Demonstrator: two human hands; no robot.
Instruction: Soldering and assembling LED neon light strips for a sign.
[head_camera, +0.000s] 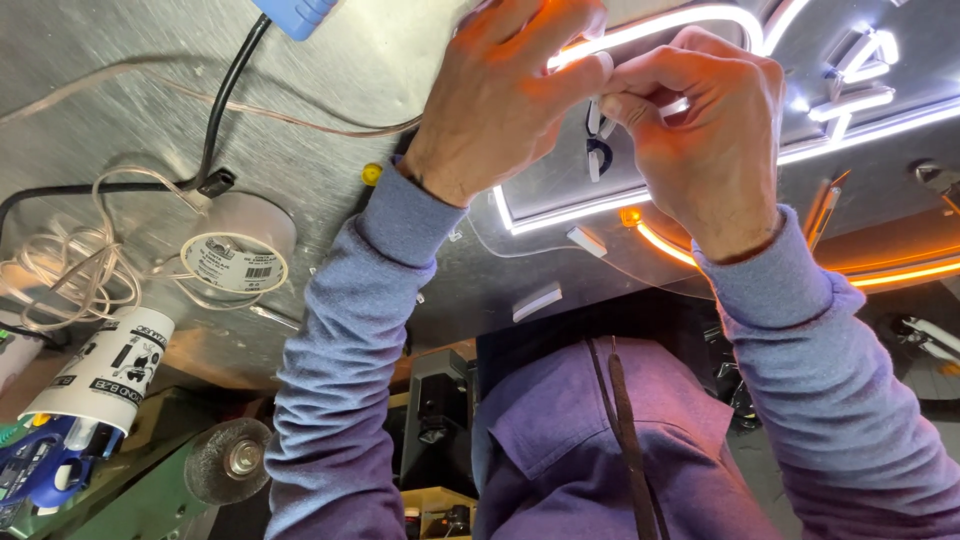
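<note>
Both hands worked close together over a clear acrylic panel (560, 195) that lay on a grey metal workbench (120, 120), toward its far edge. The panel carried bent glowing tubing: a white lit strip (880, 125) that ran along its edge and curled into shapes at the far right, and an orange lit strip (900, 275) that curved along the near right side. The left hand (500, 95) lay knuckles-up on the panel, its fingers bent down over the orange-glowing end of a strip. The right hand (705, 135) was curled tight, thumb and forefinger pinched narrowly on a small white piece of tubing (603, 68) just beside the left hand's fingers. Small white clips (537, 302) sat on the panel's near edge. On the workbench's left part lay a spool of clear wire (235, 263), a loose coil of wire (70, 270) and a white cartridge tube (105, 370) at the near left edge.
</note>
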